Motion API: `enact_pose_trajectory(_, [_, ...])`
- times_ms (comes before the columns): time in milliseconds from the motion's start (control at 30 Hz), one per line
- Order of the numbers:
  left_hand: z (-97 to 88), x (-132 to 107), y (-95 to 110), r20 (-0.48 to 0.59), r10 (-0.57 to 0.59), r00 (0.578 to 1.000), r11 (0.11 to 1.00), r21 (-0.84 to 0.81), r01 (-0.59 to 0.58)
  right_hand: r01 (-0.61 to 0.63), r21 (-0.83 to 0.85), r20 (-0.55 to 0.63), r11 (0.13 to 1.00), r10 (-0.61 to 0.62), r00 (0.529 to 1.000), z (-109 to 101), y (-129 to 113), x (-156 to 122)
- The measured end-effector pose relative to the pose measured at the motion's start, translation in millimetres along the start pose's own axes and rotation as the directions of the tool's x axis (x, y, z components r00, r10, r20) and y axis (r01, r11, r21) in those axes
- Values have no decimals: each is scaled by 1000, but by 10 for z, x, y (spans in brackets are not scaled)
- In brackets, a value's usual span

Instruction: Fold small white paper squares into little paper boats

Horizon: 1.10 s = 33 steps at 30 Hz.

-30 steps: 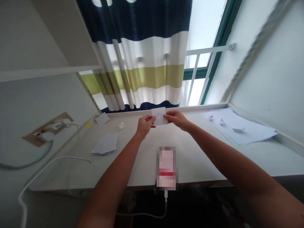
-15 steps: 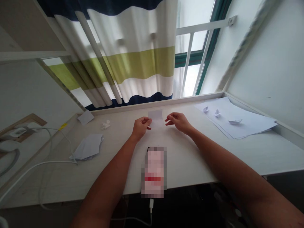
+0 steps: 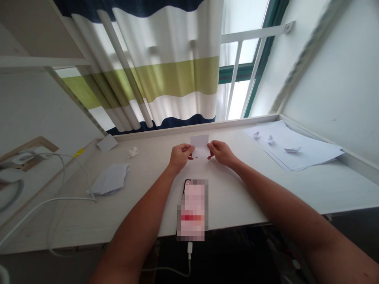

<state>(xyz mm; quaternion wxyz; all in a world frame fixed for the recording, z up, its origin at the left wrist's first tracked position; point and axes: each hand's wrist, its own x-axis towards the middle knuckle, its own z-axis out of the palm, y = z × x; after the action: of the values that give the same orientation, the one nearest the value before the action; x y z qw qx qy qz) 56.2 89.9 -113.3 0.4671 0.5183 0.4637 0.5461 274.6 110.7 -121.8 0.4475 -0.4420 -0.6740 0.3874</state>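
A small white sheet of paper (image 3: 199,142) is held up over the middle of the desk. My left hand (image 3: 180,157) pinches its left edge between thumb and fingers. On the opposite edge, my right hand (image 3: 221,153) grips the paper the same way. The sheet looks flat, with its lower part blending into the pale desk. Nearer to me lies a phone (image 3: 194,209), its screen blurred out and a white charging cable (image 3: 189,252) plugged into its bottom end.
Left on the desk (image 3: 148,189) are a stack of paper pieces (image 3: 110,179), a single paper square (image 3: 107,143) and a crumpled paper bit (image 3: 133,152). At right, small folded paper shapes (image 3: 271,139) rest on large sheets (image 3: 314,152). White cords (image 3: 44,203) loop over the left side.
My right hand has closed onto the paper's right edge, where before it was apart from it. The paper and my left hand have shifted slightly right.
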Motion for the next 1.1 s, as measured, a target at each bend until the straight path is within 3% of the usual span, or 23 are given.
enact_pose_trajectory(133, [-67, 14, 8, -76, 31, 997, 1000, 4, -30, -80, 145, -69, 986, 90, 993, -75, 62, 13])
enact_pose_trajectory(400, [-102, 6, -54, 40, -26, 999, 1000, -14, 27, -53, -61, -68, 997, 49, 996, -129, 113, 11])
enact_pose_trajectory(600, [-41, -40, -12, 102, -49, 994, 998, -46, 54, -76, 291, 127, 954, 40, 991, 20, -19, -72])
enact_pose_trajectory(900, [-2, -69, 55, 165, -71, 984, 990, -109, 90, -136, 523, 143, 841, 70, 987, 23, -130, -136])
enact_pose_trajectory(1000, [-18, -94, 117, 221, -53, 974, 982, -166, 91, -159, 537, 197, 828, 60, 979, -17, -166, -156])
enact_pose_trajectory(1100, [-15, -110, 133, 212, -18, 977, 989, -141, 49, -170, 525, 228, 834, 55, 972, -23, -164, -158])
